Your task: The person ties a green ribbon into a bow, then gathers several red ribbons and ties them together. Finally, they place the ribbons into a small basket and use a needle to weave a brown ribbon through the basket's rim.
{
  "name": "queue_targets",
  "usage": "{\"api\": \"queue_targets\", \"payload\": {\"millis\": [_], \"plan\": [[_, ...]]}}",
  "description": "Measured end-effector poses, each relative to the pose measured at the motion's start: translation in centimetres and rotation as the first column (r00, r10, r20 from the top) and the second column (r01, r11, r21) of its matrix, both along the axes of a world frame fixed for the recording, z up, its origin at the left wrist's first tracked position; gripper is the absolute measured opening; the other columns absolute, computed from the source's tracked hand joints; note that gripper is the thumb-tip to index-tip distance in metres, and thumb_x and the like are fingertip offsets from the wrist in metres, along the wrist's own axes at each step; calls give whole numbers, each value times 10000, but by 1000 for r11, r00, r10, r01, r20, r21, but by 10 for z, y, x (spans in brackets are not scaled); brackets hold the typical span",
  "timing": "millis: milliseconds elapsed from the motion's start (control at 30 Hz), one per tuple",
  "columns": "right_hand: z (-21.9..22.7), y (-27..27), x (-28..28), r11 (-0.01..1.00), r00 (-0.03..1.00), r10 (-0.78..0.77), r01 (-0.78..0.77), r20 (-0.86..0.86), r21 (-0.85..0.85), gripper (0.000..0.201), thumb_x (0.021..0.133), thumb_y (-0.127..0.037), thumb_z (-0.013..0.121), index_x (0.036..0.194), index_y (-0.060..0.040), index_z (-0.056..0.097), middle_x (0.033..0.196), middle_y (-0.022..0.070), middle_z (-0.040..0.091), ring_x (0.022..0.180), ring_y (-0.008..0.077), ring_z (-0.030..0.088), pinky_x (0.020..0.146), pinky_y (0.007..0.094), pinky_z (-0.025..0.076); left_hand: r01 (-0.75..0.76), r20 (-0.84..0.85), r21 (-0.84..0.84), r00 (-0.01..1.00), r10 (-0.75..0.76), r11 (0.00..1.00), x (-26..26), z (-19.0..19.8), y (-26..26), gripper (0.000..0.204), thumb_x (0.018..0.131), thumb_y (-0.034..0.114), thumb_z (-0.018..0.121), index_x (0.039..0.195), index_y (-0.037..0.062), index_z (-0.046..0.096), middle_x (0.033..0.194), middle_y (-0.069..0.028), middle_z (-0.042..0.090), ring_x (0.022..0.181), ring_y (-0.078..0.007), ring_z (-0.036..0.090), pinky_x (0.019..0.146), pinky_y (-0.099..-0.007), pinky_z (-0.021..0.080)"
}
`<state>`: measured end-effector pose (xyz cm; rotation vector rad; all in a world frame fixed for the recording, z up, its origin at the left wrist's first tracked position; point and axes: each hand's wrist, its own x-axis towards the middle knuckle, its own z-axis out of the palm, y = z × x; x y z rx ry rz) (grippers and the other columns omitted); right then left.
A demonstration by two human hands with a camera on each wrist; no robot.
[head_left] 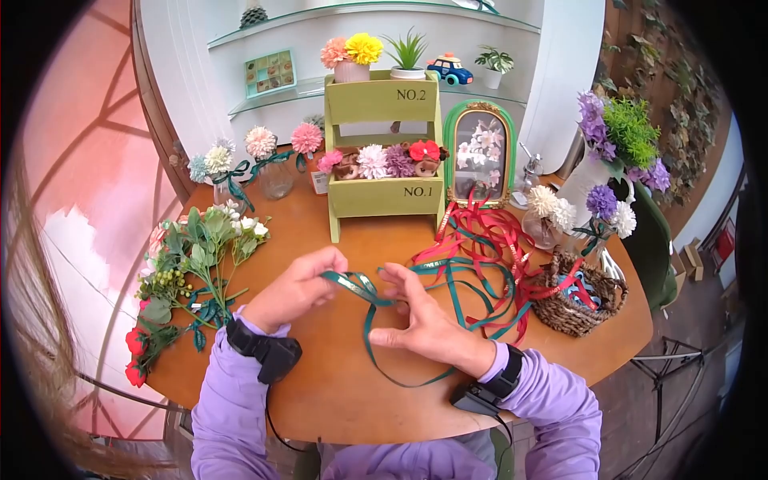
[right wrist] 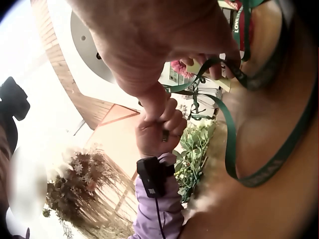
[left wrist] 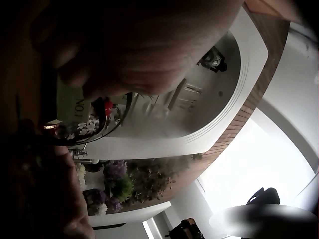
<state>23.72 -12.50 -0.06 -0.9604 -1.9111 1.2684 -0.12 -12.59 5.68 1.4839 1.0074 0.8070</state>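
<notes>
A dark green ribbon (head_left: 350, 282) with pale lettering loops up above the table between my two hands. My left hand (head_left: 292, 292) pinches its end with curled fingers. Close on the other side, my right hand (head_left: 420, 320) has its thumb spread away from the fingers, and the ribbon runs along those fingers. From there the green strip (right wrist: 232, 149) hangs in a wide loop toward the tabletop. A tangle of red ribbons (head_left: 488, 240), mixed with more green, lies beyond my right hand. The left wrist view is dark around the fingers.
A woven basket (head_left: 580, 312) stands at the right, ribbon inside. Artificial flowers (head_left: 200, 264) lie at the left. A green two-tier wooden stand (head_left: 384, 200) is at the back, beside an arched frame (head_left: 480, 156). Vases with flowers (head_left: 276, 180) line the far edge.
</notes>
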Motion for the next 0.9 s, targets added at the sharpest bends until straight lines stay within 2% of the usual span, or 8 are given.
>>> {"api": "queue_targets", "payload": {"millis": [67, 100, 233, 400, 467, 600, 733, 900], "plan": [[-6, 2, -3, 974, 976, 193, -177, -105, 143, 964, 803, -285, 799, 1475, 10, 174, 1260, 171, 535, 1074, 208, 557, 896, 348, 466, 61, 9, -3, 998, -61, 998, 11, 2, -8, 63, 908, 83, 526, 951, 104, 484, 709, 81, 410, 599, -19, 364, 518, -201, 276], [-11, 1, -6, 936, 892, 280, -335, -354, -103, 732, 845, -242, 761, 1395, 34, 365, 1043, 121, 636, 908, 176, 612, 790, 325, 485, 61, -16, 49, 998, -60, 997, 14, 2, -9, 68, 895, 78, 537, 936, 98, 486, 718, 81, 413, 622, -19, 378, 531, -202, 293], [21, -4, 13, 662, 808, 446, -587, -385, -466, 223, 929, -224, 663, 983, -8, 672, 661, 6, 584, 570, 70, 546, 552, 226, 430, -61, -34, 91, 997, 64, 994, 0, 2, -3, 87, 876, 93, 586, 918, 94, 510, 734, 80, 422, 652, -19, 392, 563, -199, 319], [77, 10, 67, 918, 978, 203, -206, -46, -340, 259, 967, -310, 599, 964, -64, 680, 670, -27, 570, 526, 44, 515, 451, 199, 417, 147, -151, 100, 980, -131, 984, -60, -14, 22, 138, 899, 191, 636, 908, 67, 577, 641, 78, 407, 531, -23, 346, 484, -206, 270], [84, 28, 100, 961, 997, 39, -57, -71, -271, 269, 965, -304, 599, 902, -52, 671, 670, -31, 570, 478, 35, 461, 437, 206, 415, 74, 109, -157, 992, -57, 985, -79, -24, 31, 260, 930, 295, 644, 879, 53, 563, 614, 73, 388, 480, -28, 303, 431, -218, 226], [86, 50, 159, 941, 915, -177, 49, -363, -334, 302, 984, -279, 560, 776, -60, 558, 564, -78, 398, 407, 18, 267, 401, 236, 334, -162, 326, -212, 918, 226, 964, -97, -34, 44, 395, 990, 367, 560, 706, 133, 417, 557, 87, 271, 432, -23, 219, 387, -213, 150], [95, 44, 178, 974, 766, -220, 135, -604, -184, 309, 1030, -286, 474, 815, -69, 521, 510, -93, 254, 376, 25, 195, 394, 225, 291, -380, 350, -238, 825, 444, 894, -103, -35, 45, 401, 989, 383, 559, 708, 152, 390, 556, 92, 243, 423, -24, 203, 380, -216, 145], [101, 34, 188, 981, 674, 100, -189, -732, -40, 330, 1033, -271, 467, 835, -11, 510, 503, -84, 266, 364, 25, 249, 353, 232, 279, -465, 447, -281, 710, 543, 839, -115, -49, 52, 378, 975, 373, 585, 712, 158, 419, 547, 91, 253, 406, -35, 196, 374, -221, 155]]}}
